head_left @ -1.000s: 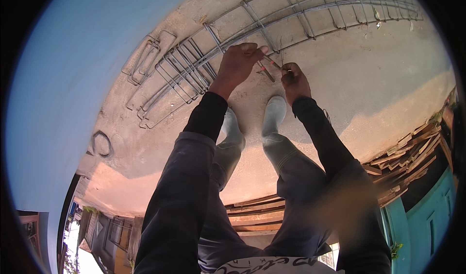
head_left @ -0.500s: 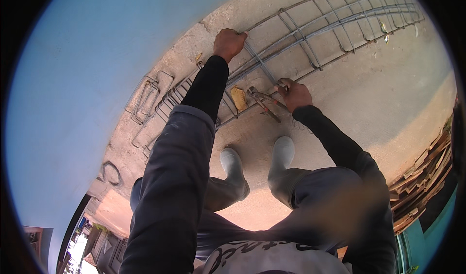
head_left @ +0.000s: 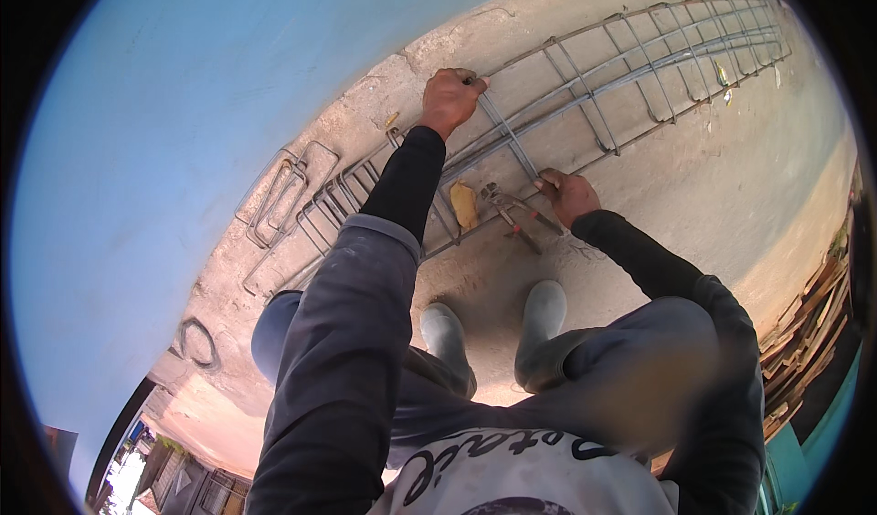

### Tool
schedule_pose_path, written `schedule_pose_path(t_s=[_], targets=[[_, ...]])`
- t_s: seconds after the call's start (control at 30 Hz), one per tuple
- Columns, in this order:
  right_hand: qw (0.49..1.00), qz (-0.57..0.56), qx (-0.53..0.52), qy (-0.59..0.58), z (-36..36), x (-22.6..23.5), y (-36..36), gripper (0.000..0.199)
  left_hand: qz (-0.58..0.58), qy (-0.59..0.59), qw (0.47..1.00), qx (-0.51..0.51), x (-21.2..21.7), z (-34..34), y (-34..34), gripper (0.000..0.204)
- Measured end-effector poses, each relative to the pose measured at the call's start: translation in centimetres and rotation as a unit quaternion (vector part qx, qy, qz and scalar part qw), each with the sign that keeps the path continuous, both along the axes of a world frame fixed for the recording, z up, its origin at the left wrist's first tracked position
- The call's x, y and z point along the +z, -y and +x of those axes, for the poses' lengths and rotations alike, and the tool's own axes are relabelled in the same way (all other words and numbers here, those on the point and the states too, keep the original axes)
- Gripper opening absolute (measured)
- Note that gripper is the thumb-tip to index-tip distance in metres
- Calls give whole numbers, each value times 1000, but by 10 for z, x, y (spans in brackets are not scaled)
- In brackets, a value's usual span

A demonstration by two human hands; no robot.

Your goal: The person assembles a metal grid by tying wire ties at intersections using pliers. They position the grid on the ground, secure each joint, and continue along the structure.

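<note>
Rebar cage (head_left: 630, 68) assembly on concrete floor (head_left: 731, 204), beside blue wall (head_left: 183, 104).

Most stirrups are seated along the cage; loose stirrups (head_left: 283, 195) remain stacked at the near end. Left hand (head_left: 449, 99) clamps one stirrup (head_left: 512, 145) at its top, right hand (head_left: 568, 195) closed on its base. Pincers (head_left: 512, 212) lie just beside. Open floor lies right.

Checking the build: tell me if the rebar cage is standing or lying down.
Lying down: the rebar cage stretches lengthwise along the concrete ground.
</note>
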State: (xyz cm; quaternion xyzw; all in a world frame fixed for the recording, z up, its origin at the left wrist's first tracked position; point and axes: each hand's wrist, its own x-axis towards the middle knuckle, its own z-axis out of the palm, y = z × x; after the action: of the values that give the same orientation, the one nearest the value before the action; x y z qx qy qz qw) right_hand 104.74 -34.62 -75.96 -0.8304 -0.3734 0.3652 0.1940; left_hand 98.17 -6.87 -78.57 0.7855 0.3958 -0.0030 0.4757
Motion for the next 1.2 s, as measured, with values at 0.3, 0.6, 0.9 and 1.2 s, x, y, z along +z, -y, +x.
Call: schedule_pose_path(t_s=[0.3,0.6,0.9,1.2], targets=[[999,2,-4,-38,6,-16,10,25,-30,22,999,-22,-1,-4,-3,49],[998,23,22,-46,12,-21,13,24,-215,-2,974,-77,31,-10,-31,53],[999,17,1,-39,7,-11,6,26,-185,37,980,-61,25,-5,-27,46],[992,31,94,-73,34,0,8,33,-192,20,981,-35,23,5,-24,38]])
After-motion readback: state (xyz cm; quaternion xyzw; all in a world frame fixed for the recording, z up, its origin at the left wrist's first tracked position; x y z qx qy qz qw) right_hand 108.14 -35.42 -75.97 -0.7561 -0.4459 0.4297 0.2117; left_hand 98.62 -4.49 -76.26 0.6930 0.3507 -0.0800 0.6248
